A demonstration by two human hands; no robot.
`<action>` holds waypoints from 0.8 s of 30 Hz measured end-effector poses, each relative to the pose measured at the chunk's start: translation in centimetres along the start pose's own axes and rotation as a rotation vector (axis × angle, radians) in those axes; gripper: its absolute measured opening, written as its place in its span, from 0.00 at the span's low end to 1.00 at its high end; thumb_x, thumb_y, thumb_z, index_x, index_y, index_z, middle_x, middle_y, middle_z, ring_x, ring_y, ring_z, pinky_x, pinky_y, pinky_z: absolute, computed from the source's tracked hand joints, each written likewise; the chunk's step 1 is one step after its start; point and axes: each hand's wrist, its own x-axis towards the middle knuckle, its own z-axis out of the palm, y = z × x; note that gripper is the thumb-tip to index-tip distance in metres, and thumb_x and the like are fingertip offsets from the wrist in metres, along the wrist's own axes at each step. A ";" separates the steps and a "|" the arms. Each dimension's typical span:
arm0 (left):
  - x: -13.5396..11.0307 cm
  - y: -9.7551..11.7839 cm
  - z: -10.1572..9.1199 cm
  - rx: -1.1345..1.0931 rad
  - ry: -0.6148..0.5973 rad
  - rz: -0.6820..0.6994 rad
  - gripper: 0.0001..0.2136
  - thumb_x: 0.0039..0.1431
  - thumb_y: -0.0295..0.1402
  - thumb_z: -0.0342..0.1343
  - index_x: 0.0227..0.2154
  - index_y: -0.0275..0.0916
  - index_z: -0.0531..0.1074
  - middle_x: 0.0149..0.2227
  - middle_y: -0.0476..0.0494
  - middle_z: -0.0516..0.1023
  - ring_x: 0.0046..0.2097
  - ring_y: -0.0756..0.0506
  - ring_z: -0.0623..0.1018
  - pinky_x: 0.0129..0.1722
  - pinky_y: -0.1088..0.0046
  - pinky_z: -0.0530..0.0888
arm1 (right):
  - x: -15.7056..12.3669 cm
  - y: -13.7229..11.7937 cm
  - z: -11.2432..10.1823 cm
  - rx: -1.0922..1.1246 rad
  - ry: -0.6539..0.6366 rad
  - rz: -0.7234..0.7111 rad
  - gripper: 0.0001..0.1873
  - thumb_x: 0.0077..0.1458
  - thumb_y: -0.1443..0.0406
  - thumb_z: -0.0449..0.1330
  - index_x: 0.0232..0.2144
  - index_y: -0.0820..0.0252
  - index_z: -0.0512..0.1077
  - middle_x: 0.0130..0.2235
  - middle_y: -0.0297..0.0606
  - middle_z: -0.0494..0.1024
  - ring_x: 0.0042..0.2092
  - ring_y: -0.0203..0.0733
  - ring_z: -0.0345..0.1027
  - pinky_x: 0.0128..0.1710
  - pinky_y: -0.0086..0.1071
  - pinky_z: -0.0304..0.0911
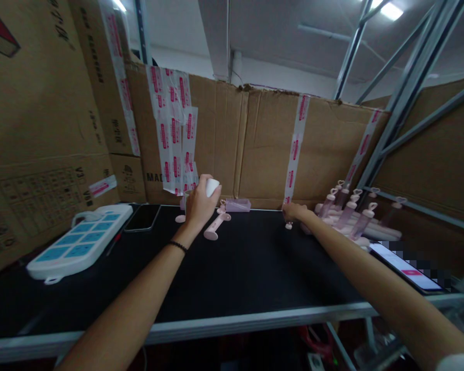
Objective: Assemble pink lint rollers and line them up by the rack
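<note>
My left hand (200, 205) is wrapped round a white, round-topped object (212, 187), whose lower part the fingers hide. Just left of that hand, a pink piece with a round foot (180, 218) stands on the black tabletop. To its right lies a pale pink part with a round end and a heart-shaped tip (215, 226). Behind this part is a clear lilac rectangular piece (237, 205). My right hand (294, 212) is closed near the back cardboard. A small pale pink tip (289, 225) shows below its fingers; the rest of what they hold is hidden.
Several pink pieces with clear tubes and heart-shaped tops (348, 211) are grouped at right, by a lit phone (406, 268). A white power strip (81, 242) and a dark phone (143, 218) lie left. Cardboard walls (266, 144) enclose the back and sides; a metal edge (255, 322) runs along the front.
</note>
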 end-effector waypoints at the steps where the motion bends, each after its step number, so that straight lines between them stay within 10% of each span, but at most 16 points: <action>1: 0.5 -0.5 -0.3 -0.020 0.025 -0.012 0.15 0.63 0.43 0.56 0.50 0.44 0.70 0.40 0.43 0.80 0.41 0.39 0.80 0.38 0.68 0.71 | -0.3 -0.6 0.1 0.006 -0.023 -0.046 0.11 0.46 0.69 0.69 0.36 0.61 0.82 0.41 0.46 0.84 0.44 0.49 0.79 0.46 0.36 0.69; 11: 1.9 -4.5 -1.0 -0.110 0.185 -0.114 0.16 0.62 0.45 0.55 0.48 0.41 0.70 0.42 0.42 0.79 0.42 0.41 0.79 0.43 0.67 0.72 | -5.8 -8.4 0.1 0.064 0.094 -0.418 0.10 0.54 0.59 0.67 0.38 0.54 0.82 0.42 0.45 0.83 0.45 0.52 0.78 0.45 0.39 0.70; 17: 1.6 -4.5 -0.8 -0.117 0.159 -0.092 0.16 0.63 0.45 0.55 0.48 0.41 0.69 0.42 0.42 0.79 0.41 0.42 0.79 0.42 0.69 0.72 | -0.6 -12.7 -3.2 0.060 0.262 -0.695 0.19 0.63 0.65 0.58 0.56 0.55 0.75 0.57 0.46 0.76 0.60 0.48 0.67 0.58 0.34 0.58; 24: 1.1 -4.3 -0.8 -0.145 0.092 -0.075 0.15 0.63 0.44 0.54 0.48 0.42 0.69 0.41 0.43 0.79 0.40 0.43 0.79 0.41 0.69 0.74 | 5.2 -18.3 -2.8 -0.025 0.217 -0.812 0.14 0.58 0.61 0.65 0.47 0.54 0.82 0.46 0.40 0.83 0.50 0.46 0.70 0.50 0.29 0.59</action>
